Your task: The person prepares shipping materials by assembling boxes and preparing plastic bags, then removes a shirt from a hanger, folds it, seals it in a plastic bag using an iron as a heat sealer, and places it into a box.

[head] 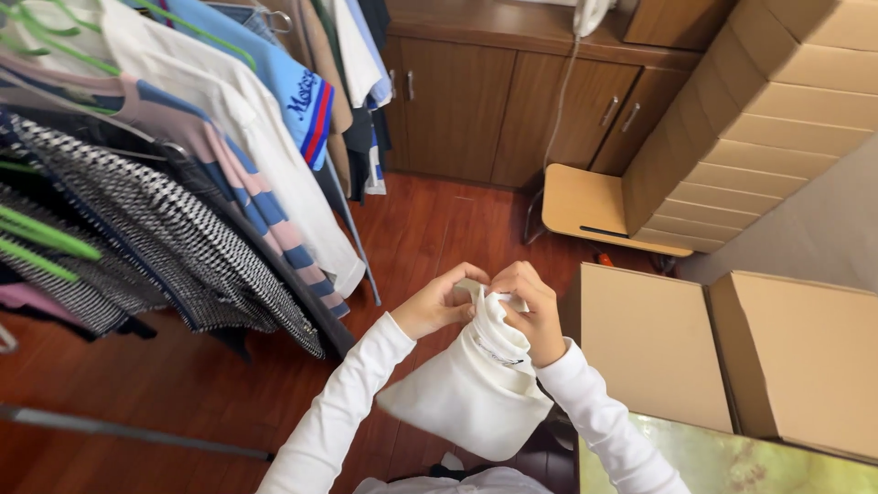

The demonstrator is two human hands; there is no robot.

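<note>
- Centrally, a white cloth bag [476,389] is held in mid-air above the reddish wooden floor [430,229]; its gathered top is bunched between both hands and its body hangs free below them.
- The left hand [437,302] is closed on the bag's neck from the left, thumb and fingers pinched on the fabric.
- The right hand [532,306] is clamped on the same gathered edge from the right, just beside the left hand.
- To the left, a clothes rack [183,183] of hung garments is seen; its lower hems end near the left forearm, and a strip of bare floor lies between.
- To the right, flat cardboard boxes [732,357] stand just beside the right sleeve, their upright edges bounding the space on that side.
- Ahead, open floor is shown up to the brown cabinet doors [476,110] and a wooden chair seat [585,206] bearing stacked cartons [759,119].
</note>
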